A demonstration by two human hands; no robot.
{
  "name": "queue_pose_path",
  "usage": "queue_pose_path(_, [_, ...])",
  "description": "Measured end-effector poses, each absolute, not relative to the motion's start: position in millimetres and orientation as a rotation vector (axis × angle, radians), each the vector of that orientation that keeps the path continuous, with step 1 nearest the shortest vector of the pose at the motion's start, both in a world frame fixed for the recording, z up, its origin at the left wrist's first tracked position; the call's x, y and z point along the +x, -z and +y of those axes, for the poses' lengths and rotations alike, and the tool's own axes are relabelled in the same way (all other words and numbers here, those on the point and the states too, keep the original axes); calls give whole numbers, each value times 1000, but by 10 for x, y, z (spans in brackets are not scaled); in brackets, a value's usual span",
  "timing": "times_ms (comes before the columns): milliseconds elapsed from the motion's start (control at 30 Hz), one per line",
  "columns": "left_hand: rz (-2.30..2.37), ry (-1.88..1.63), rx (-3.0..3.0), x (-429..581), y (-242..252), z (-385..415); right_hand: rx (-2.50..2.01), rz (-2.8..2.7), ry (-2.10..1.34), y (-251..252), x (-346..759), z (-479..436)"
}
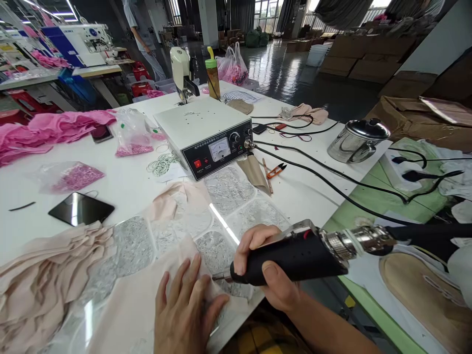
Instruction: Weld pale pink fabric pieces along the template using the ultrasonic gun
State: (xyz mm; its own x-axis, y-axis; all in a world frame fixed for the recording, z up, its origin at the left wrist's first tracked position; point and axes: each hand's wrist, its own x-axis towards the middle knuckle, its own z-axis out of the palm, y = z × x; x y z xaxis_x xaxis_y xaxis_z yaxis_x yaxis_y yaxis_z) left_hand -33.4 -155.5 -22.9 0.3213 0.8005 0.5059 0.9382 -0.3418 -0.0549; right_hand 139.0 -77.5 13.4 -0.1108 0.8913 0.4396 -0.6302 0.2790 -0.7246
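My right hand [282,290] is wrapped round the black handpiece of an ultrasonic welder [291,260], its thumb on the near side. The metal tip points left and meets the thin beige fabric [129,300] close to my left fingers. Flat on that fabric lies my left hand [184,309], fingers spread, thumb toward the tip. Beneath the cloth is a clear patterned mat [134,241]. A cable joins the handpiece at its right end. The welder's control box [217,155], with dial and red switch, stands behind the mat.
Gathered beige cloth [47,275] lies at left, with a black phone [81,209] behind it. Orange-handled thread snips [276,170] sit right of the box. Black cables [317,179] cross the table's right side near a lidded steel mug [357,141]. Bags of pink pieces [75,178] lie left.
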Motion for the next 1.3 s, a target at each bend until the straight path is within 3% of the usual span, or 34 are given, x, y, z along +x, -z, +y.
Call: queue_pose_path(1300, [-1644, 642, -2249, -323, 254, -1579, -359, -1111, -1312, -129, 1431, -813])
